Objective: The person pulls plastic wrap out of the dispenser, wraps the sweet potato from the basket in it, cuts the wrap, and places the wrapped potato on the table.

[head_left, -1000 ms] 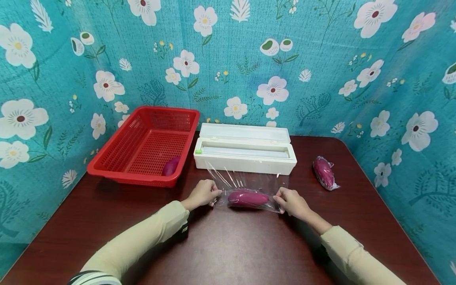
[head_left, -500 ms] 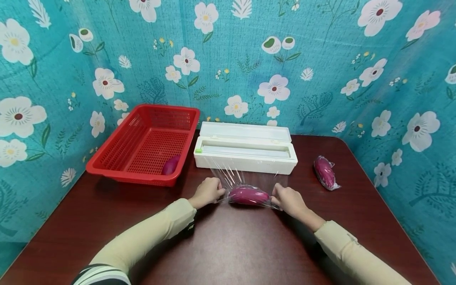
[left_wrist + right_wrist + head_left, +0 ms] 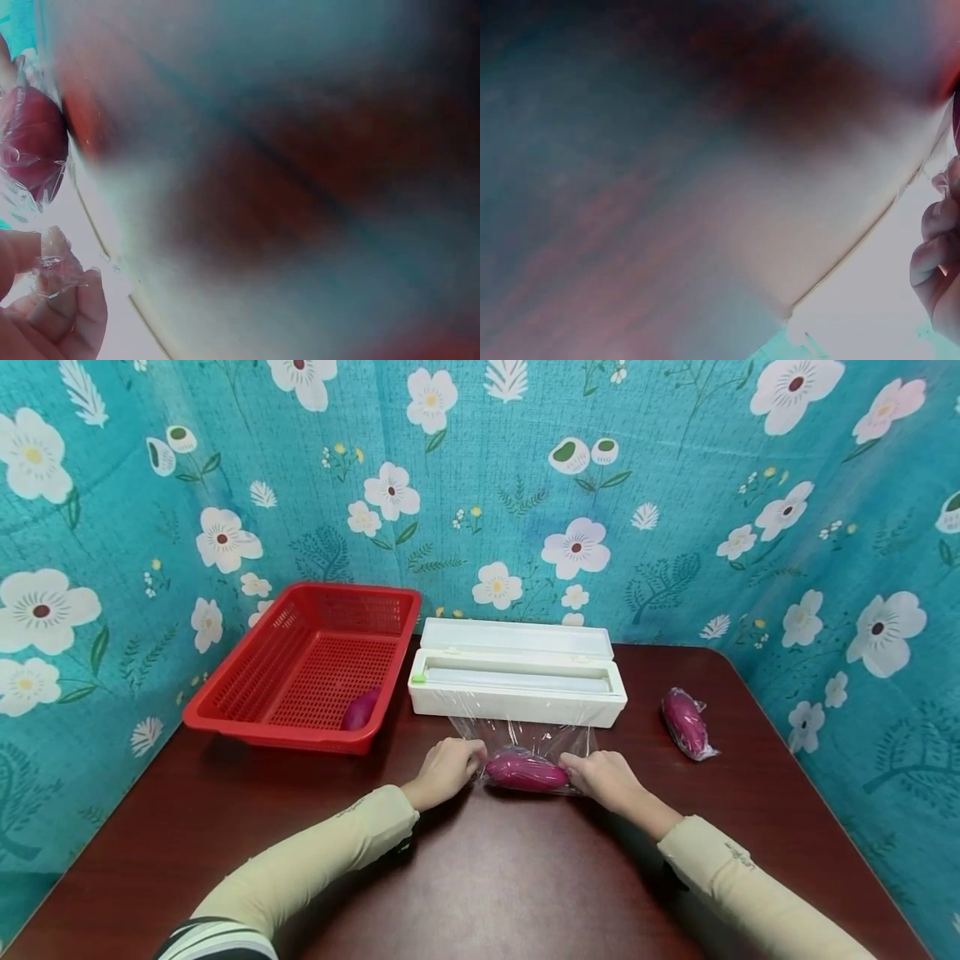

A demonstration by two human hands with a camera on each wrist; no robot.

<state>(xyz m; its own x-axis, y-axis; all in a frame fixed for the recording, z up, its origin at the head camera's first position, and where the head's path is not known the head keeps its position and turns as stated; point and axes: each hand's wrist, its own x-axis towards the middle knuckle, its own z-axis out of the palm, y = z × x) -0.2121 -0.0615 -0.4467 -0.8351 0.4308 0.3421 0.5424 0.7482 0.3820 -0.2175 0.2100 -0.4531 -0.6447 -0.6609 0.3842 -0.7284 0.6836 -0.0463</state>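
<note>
A long, smooth purple vegetable [image 3: 525,772], its exact kind unclear, lies on the table under clear cling film [image 3: 537,736]. The film runs from the white wrap dispenser [image 3: 517,701] down over it. At its left end, my left hand [image 3: 446,770] pinches the film's edge; in the left wrist view, that hand [image 3: 52,307] has film between thumb and fingers. My right hand [image 3: 604,777] pinches the film at the other end, close against the vegetable. The right wrist view catches only curled fingers [image 3: 937,232] at its edge.
A red plastic basket [image 3: 270,727] stands at the left, with another purple vegetable [image 3: 361,710] inside. One more vegetable, wrapped in film [image 3: 686,723], lies at the right. The dispenser's lid [image 3: 517,638] is raised at the back. A flowered curtain [image 3: 480,485] hangs behind the table [image 3: 480,877].
Both hands have drawn inward toward the vegetable's ends, bringing the film's edges closer around it. The film between dispenser and vegetable has narrowed and bunched. Basket, dispenser and wrapped vegetable stay put.
</note>
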